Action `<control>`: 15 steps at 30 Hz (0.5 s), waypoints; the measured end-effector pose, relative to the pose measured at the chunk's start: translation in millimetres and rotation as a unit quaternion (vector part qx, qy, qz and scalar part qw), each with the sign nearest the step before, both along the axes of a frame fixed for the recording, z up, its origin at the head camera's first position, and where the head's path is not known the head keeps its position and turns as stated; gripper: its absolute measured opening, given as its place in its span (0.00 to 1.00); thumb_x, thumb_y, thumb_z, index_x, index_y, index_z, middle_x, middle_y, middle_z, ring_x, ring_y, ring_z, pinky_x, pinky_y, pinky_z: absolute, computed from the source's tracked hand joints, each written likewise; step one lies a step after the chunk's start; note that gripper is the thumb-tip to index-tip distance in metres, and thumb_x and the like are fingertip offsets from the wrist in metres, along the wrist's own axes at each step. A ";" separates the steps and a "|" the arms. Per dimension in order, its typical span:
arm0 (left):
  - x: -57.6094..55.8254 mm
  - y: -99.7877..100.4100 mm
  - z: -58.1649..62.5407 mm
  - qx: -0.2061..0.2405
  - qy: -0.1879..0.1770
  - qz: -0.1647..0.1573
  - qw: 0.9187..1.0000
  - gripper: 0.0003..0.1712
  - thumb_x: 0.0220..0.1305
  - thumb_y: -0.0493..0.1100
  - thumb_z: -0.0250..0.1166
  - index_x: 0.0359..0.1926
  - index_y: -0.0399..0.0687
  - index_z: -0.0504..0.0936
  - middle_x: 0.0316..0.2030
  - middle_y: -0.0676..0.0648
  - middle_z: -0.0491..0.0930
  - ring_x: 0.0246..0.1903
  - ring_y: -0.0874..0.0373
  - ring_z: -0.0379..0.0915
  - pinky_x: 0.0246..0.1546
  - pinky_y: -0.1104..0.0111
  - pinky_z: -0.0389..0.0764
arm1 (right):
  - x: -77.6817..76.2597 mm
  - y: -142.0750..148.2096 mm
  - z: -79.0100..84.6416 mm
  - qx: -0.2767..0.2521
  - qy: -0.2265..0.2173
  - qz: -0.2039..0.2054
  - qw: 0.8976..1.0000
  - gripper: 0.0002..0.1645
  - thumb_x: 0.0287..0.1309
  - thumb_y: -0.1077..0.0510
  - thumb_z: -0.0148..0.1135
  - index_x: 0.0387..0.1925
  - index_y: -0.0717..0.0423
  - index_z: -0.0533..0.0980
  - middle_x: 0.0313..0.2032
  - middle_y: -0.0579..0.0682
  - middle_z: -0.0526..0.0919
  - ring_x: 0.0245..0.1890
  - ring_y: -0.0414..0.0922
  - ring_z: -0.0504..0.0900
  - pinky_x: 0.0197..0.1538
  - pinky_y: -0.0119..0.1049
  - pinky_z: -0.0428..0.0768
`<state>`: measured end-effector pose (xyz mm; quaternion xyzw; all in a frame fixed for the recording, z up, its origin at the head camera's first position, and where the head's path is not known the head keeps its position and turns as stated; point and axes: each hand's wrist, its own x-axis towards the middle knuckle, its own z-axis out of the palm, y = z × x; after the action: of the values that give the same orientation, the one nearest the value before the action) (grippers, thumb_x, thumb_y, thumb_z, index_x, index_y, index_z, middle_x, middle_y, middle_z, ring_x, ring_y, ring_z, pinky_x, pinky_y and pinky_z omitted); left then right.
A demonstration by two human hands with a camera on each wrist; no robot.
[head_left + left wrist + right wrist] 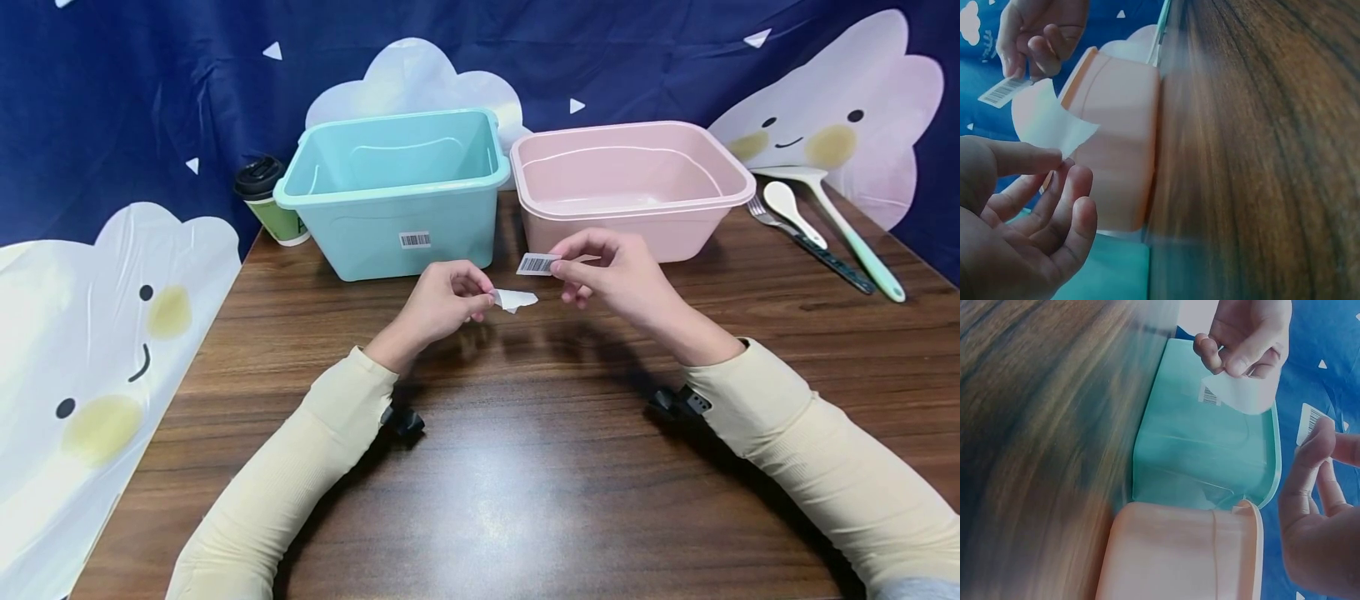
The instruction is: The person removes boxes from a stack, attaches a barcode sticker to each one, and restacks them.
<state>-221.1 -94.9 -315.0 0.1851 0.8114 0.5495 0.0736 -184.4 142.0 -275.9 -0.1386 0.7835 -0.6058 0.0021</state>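
Observation:
My left hand [448,302] pinches a torn-edged piece of white paper [514,299] between thumb and fingertip. Just across from it, my right hand [611,271] pinches a small white barcode sticker [536,264] by its right end, bars facing up. In the head view the paper and the sticker are close together but apart. Behind the hands stand a light blue basin [390,233] and a pink basin [622,229]. Another barcode sticker [415,240] is stuck on the front wall of the blue basin. The left wrist view shows the paper [1047,122] curving up from the left fingertips.
A green paper cup [279,218] with a black lid stands left of the blue basin. Right of the pink basin lie a fork [813,248], a white spoon [791,212] and a long utensil with a mint handle [862,242]. A printed blue cloth [622,58] hangs behind the wooden table [480,492].

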 end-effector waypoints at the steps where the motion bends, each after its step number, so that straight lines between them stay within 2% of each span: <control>1: 0.0 -0.1 0.1 0.000 0.000 0.000 1.000 0.04 0.60 0.27 0.67 0.33 0.37 0.82 0.26 0.44 0.84 0.20 0.63 0.76 0.24 0.73 0.77 | -0.1 0.0 0.0 0.001 0.000 0.000 1.000 0.07 0.64 0.65 0.64 0.42 0.67 0.79 0.25 0.41 0.85 0.21 0.37 0.82 0.26 0.31 0.82; 6: 0.0 0.0 0.8 -0.004 -0.003 0.001 1.000 0.03 0.61 0.28 0.68 0.33 0.37 0.82 0.28 0.43 0.85 0.20 0.62 0.77 0.25 0.71 0.78 | 0.2 -0.3 0.6 -0.001 -0.003 -0.004 1.000 0.08 0.64 0.66 0.64 0.42 0.68 0.78 0.24 0.41 0.85 0.20 0.37 0.82 0.25 0.30 0.82; 11: 0.2 -0.3 1.8 -0.008 -0.005 -0.001 1.000 0.03 0.61 0.27 0.67 0.37 0.33 0.83 0.29 0.41 0.85 0.21 0.62 0.77 0.25 0.73 0.78 | 0.6 -0.7 1.3 -0.002 -0.010 -0.008 1.000 0.08 0.64 0.66 0.64 0.42 0.68 0.78 0.24 0.41 0.84 0.20 0.37 0.82 0.26 0.31 0.82; 15: 0.9 -0.9 3.0 -0.012 -0.005 0.000 1.000 0.03 0.61 0.28 0.67 0.37 0.33 0.83 0.29 0.42 0.85 0.21 0.62 0.78 0.25 0.74 0.76 | 0.3 -0.7 1.2 0.001 -0.010 -0.006 1.000 0.08 0.64 0.66 0.64 0.43 0.68 0.78 0.24 0.41 0.85 0.20 0.37 0.82 0.26 0.30 0.82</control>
<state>-220.2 -95.9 -312.0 0.1818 0.8175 0.5407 0.0800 -184.1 141.3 -274.7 -0.1273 0.7848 -0.6065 0.0064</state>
